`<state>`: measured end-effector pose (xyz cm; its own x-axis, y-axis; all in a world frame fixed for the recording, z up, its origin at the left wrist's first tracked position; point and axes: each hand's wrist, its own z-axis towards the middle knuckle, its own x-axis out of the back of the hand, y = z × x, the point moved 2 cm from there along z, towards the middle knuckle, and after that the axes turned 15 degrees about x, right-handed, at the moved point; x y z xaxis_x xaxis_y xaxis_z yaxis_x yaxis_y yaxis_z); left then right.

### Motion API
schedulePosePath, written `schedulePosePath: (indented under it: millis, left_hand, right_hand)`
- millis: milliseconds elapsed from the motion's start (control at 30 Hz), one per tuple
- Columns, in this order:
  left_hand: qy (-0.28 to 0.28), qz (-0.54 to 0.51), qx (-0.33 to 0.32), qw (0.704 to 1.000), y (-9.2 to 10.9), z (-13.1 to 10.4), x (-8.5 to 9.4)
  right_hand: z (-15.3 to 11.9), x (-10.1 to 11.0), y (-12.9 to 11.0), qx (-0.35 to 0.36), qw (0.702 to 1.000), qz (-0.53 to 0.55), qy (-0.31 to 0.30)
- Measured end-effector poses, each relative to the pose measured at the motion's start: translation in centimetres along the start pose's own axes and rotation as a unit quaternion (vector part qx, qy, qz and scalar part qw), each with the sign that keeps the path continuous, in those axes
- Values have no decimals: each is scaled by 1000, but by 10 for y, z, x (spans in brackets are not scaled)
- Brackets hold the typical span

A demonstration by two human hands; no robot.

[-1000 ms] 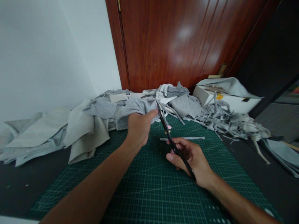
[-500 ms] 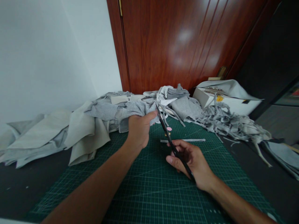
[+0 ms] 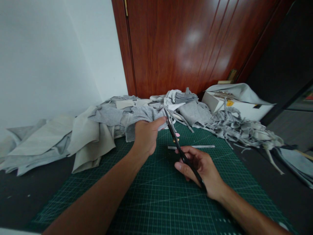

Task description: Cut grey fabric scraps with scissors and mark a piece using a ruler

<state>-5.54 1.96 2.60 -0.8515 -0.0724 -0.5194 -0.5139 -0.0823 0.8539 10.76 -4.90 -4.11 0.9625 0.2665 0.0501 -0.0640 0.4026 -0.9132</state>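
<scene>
Over the middle of a green cutting mat (image 3: 151,192), my left hand (image 3: 146,136) is closed on a piece of grey fabric (image 3: 144,114), thumb on top near its right edge. My right hand (image 3: 200,168) grips black-handled scissors (image 3: 181,153). Their blades point up and away, with the tips beside the fabric's right edge close to my left thumb. Whether the blades bite into the cloth I cannot tell. A thin grey fabric strip (image 3: 202,147) lies flat on the mat just behind my right hand. A small pink round piece (image 3: 177,134) shows beside the scissor blades.
Pale and grey fabric pieces (image 3: 83,133) are heaped on the left. More folded cloth (image 3: 195,112) lies at the back, before a red-brown wooden door (image 3: 171,49). On the right sit tangled strips (image 3: 239,125) and a white box (image 3: 234,106). A white wall (image 3: 49,58) bounds the left.
Both hands and the scissors have shifted very slightly to the right. The held fabric's hanging corner has dropped a little. Everything else stays put.
</scene>
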Motion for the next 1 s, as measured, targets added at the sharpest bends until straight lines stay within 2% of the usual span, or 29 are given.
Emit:
schedulePosePath:
  millis: [567, 900, 1000]
  left_hand:
    - [-3, 13, -11, 1000, 0, 1, 1]
    - [55, 62, -14, 997, -2, 2, 5]
    - [52, 60, -10, 997, -2, 2, 5]
  right_hand:
    - [-2, 2, -1, -5, 1000, -19, 0]
    - [-2, 0, -1, -9, 1000, -12, 9]
    - [-3, 1, 0, -10, 1000, -12, 10]
